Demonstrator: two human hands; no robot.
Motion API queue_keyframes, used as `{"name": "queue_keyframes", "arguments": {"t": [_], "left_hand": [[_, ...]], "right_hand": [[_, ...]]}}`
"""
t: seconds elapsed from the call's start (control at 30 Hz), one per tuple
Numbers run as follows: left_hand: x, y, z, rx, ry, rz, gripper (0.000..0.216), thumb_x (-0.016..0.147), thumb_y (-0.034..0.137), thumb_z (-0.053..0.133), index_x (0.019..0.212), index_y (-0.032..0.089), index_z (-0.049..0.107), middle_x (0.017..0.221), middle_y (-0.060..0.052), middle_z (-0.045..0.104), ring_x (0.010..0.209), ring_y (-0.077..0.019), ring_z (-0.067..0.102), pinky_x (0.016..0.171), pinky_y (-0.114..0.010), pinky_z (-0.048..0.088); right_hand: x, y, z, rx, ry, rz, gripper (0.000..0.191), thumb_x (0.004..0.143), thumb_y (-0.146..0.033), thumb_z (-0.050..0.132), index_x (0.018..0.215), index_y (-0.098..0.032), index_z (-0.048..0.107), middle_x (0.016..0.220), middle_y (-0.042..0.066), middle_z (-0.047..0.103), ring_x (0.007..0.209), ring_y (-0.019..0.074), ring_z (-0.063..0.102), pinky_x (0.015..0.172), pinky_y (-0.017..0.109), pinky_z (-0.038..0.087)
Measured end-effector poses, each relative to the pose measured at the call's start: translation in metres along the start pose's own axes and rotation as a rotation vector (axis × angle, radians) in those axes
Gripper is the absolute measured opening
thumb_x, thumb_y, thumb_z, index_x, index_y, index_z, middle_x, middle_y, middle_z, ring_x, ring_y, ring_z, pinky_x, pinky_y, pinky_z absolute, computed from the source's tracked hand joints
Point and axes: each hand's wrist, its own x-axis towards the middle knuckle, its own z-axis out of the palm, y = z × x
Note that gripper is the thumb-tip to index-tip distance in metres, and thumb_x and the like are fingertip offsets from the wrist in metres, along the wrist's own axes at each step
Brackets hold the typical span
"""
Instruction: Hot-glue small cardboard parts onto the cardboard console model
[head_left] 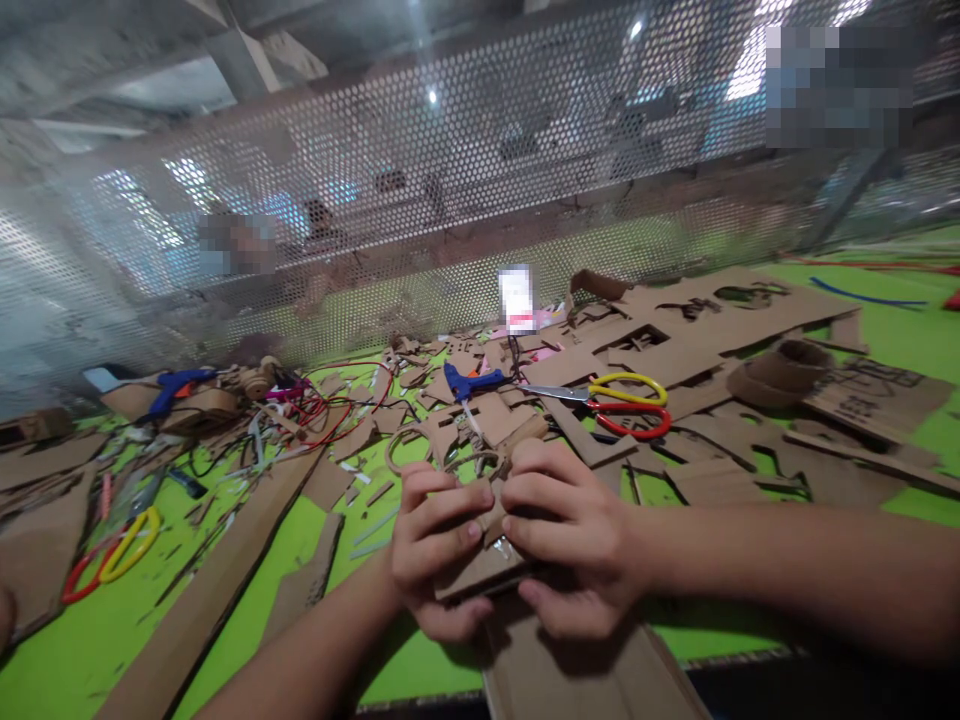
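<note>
Both my hands grip one small cardboard assembly [480,572] low in the middle of the head view. My left hand [442,550] closes on its left side, fingers on top and thumb underneath. On the right side, my right hand [566,535] presses with bent fingers, its thumb at the lower edge. A shiny patch shows between the fingertips. Below the hands lies a long flat cardboard strip [577,665]. Just beyond them are a cardboard ring [409,450] and a blue glue gun [471,382]. Scissors with red and yellow handles [630,403] lie behind my right hand.
Cardboard scraps cover much of the green table [420,665]. At left are a second pair of scissors [120,555], another blue glue gun [176,388] and a long cardboard strip [225,575]. A large cut-out cardboard sheet [697,320] lies back right. A perforated metal screen [390,190] stands behind.
</note>
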Motion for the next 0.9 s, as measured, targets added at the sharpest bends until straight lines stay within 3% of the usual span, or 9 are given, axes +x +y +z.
{"name": "queue_keyframes", "arguments": {"t": [0.57,0.9], "left_hand": [[-0.0121,-0.0032,-0.0001,-0.032,-0.001,-0.022,0.065,0.082,0.053,0.066,0.137,0.020,0.069,0.127,-0.015,0.080,0.103,-0.0331,0.068,0.085,-0.053,0.049],[-0.0102,-0.0012,-0.0005,-0.024,-0.004,-0.036,0.058,0.087,0.053,0.062,0.134,0.021,0.069,0.123,-0.014,0.080,0.104,-0.0321,0.067,0.087,-0.053,0.049]], "right_hand": [[-0.0012,0.0004,-0.0017,0.018,-0.007,0.021,0.023,0.081,-0.034,0.069,0.097,-0.018,0.068,0.101,0.011,0.070,0.100,0.0283,0.060,0.087,0.048,0.054],[-0.0006,-0.0001,-0.0008,0.015,0.000,0.022,0.019,0.084,-0.034,0.068,0.092,-0.017,0.068,0.101,0.010,0.069,0.097,0.0267,0.060,0.084,0.047,0.050]]}}
